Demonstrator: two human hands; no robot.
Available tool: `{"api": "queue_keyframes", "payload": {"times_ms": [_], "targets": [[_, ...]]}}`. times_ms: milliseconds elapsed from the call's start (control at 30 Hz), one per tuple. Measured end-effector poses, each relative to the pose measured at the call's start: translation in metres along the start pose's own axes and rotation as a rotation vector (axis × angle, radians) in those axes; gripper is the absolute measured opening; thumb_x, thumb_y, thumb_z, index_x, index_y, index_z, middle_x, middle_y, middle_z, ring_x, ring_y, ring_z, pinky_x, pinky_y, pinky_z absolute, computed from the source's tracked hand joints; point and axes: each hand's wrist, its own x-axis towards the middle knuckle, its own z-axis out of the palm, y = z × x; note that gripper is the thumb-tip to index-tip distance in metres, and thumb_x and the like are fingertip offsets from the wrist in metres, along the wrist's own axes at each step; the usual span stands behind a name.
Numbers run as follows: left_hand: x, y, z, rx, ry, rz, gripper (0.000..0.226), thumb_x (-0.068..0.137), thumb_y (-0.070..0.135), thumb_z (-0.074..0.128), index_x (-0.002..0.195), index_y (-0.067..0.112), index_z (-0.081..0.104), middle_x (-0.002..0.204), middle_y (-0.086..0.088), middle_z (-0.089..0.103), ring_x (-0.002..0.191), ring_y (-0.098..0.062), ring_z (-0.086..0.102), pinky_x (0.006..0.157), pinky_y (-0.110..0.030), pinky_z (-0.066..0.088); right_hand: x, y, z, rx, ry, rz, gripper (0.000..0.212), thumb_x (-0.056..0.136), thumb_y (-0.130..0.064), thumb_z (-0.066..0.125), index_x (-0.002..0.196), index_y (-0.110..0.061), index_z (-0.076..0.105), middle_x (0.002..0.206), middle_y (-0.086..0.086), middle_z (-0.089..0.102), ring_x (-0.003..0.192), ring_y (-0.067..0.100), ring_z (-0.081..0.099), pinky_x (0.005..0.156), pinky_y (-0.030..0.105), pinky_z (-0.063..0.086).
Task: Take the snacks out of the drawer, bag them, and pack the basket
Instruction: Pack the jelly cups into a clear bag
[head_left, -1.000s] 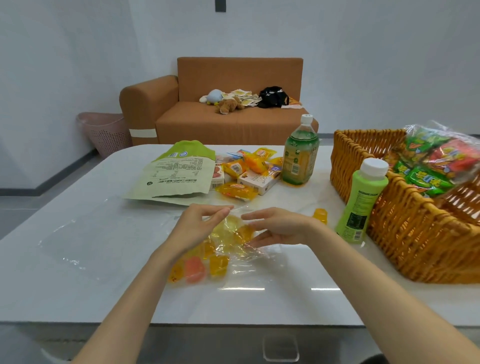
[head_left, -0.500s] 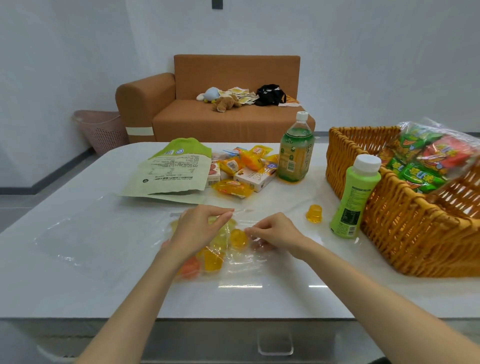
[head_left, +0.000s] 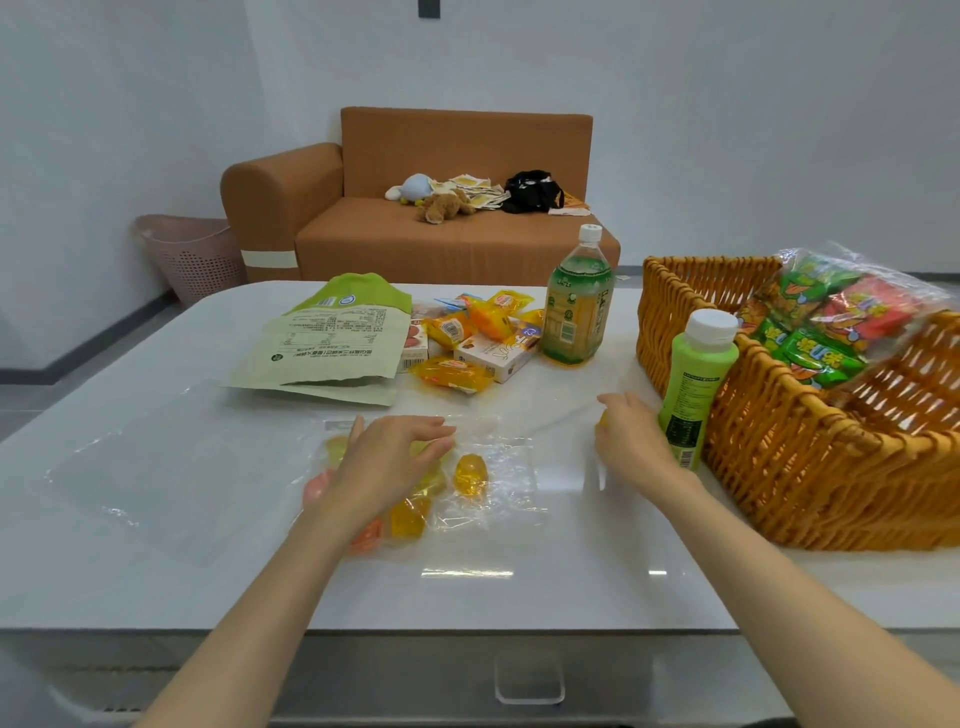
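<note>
A clear plastic bag (head_left: 501, 462) lies flat on the white table (head_left: 519, 587), with several yellow and orange jelly cups (head_left: 470, 475) inside. My left hand (head_left: 395, 457) rests on the bag's left part, fingers fairly straight. My right hand (head_left: 631, 441) is off to the right beside a light green bottle (head_left: 696, 384), its fingers curled over a loose yellow jelly cup (head_left: 603, 420) that is mostly hidden. The wicker basket (head_left: 779, 467) at the right holds a bag of green and red snack packets (head_left: 841, 322).
A second clear bag (head_left: 171, 462) lies flat at the left. Behind are a green pouch (head_left: 332, 348), several small snack packs and boxes (head_left: 467, 338) and a tea bottle (head_left: 576, 312). The drawer handle (head_left: 530, 686) sits under the table's near edge.
My right hand left the bag's mouth and moved right onto the loose jelly cup by the green bottle. My left hand stayed on the bag.
</note>
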Motion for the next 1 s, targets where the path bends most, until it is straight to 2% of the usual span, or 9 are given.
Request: {"api": "queue_keyframes", "payload": {"times_ms": [200,267,400,467,567,700,800,900,1000], "targets": [[0.002,-0.005,0.001,-0.152,0.042,-0.012,0.026,0.092,0.047,0.056,0.114,0.041,0.067,0.126,0.020,0.061,0.125,-0.007,0.051,0.114,-0.052,0.025,-0.006,0.005,0.010,-0.035,0.018,-0.061,0.034,0.097,-0.008,0.045,0.131,-0.008,0.044,0.127,0.018,0.048,0.117,0.037,0.044,0.096,0.038,0.038],[0.000,-0.003,0.000,-0.170,0.054,-0.011,0.025,0.092,0.047,0.056,0.112,0.041,0.068,0.124,0.020,0.062,0.124,-0.007,0.051,0.114,-0.053,0.024,-0.005,-0.001,0.003,0.131,0.004,-0.051,0.030,0.096,-0.016,0.052,0.125,-0.011,0.050,0.123,0.013,0.054,0.113,0.031,0.049,0.090,0.034,0.040],[-0.001,0.001,-0.005,-0.239,0.092,-0.027,0.024,0.092,0.041,0.058,0.112,0.035,0.070,0.121,0.015,0.065,0.121,-0.006,0.053,0.114,-0.041,0.029,-0.011,-0.030,-0.027,0.660,-0.256,0.023,0.033,0.085,-0.023,0.071,0.114,-0.016,0.057,0.106,0.008,0.065,0.092,0.021,0.064,0.080,0.031,0.055],[-0.002,0.005,-0.008,-0.266,0.111,-0.027,0.024,0.092,0.038,0.059,0.113,0.031,0.070,0.119,0.012,0.066,0.119,-0.005,0.054,0.105,-0.026,0.036,-0.020,-0.044,-0.029,0.726,-0.402,0.027,0.037,0.082,-0.018,0.075,0.113,-0.010,0.057,0.100,0.011,0.067,0.082,0.019,0.066,0.073,0.025,0.057],[-0.002,0.005,-0.008,-0.270,0.098,-0.023,0.023,0.092,0.038,0.059,0.111,0.032,0.071,0.119,0.013,0.067,0.119,-0.005,0.054,0.105,-0.026,0.036,-0.033,-0.061,-0.009,0.739,-0.434,0.046,0.037,0.080,-0.015,0.077,0.111,-0.006,0.059,0.093,0.010,0.068,0.070,0.015,0.064,0.061,0.019,0.055],[-0.001,-0.001,-0.013,-0.237,0.011,0.008,0.023,0.093,0.049,0.049,0.110,0.047,0.064,0.126,0.021,0.060,0.132,-0.006,0.043,0.116,-0.053,0.018,-0.032,-0.081,0.026,0.980,-0.363,0.173,0.036,0.089,-0.005,0.065,0.124,-0.004,0.056,0.109,0.015,0.065,0.069,0.015,0.063,0.063,0.026,0.056],[-0.006,-0.001,-0.021,-0.197,0.013,-0.001,0.034,0.098,0.045,0.040,0.126,0.039,0.059,0.133,0.022,0.050,0.135,-0.005,0.037,0.118,-0.054,0.009,-0.030,-0.090,0.028,1.108,-0.464,0.212,0.038,0.095,0.003,0.047,0.131,-0.006,0.050,0.094,0.013,0.066,0.068,0.015,0.063,0.057,0.022,0.054],[-0.011,-0.016,-0.030,-0.088,0.097,-0.082,0.038,0.099,0.047,0.040,0.131,0.035,0.056,0.145,0.008,0.044,0.139,-0.016,0.034,0.116,-0.055,0.015,-0.034,-0.088,0.016,0.998,-0.535,0.118,0.037,0.097,0.005,0.038,0.127,-0.010,0.054,0.085,0.008,0.061,0.062,0.013,0.056,0.050,0.018,0.048],[-0.019,-0.030,-0.040,0.005,0.119,-0.212,0.044,0.100,0.043,0.040,0.140,0.027,0.048,0.153,-0.009,0.034,0.144,-0.024,0.022,0.117,-0.044,0.016,-0.040,-0.084,0.012,0.965,-0.616,0.077,0.039,0.098,0.003,0.038,0.125,-0.020,0.054,0.087,0.008,0.053,0.066,0.013,0.046,0.062,0.022,0.045]]}}
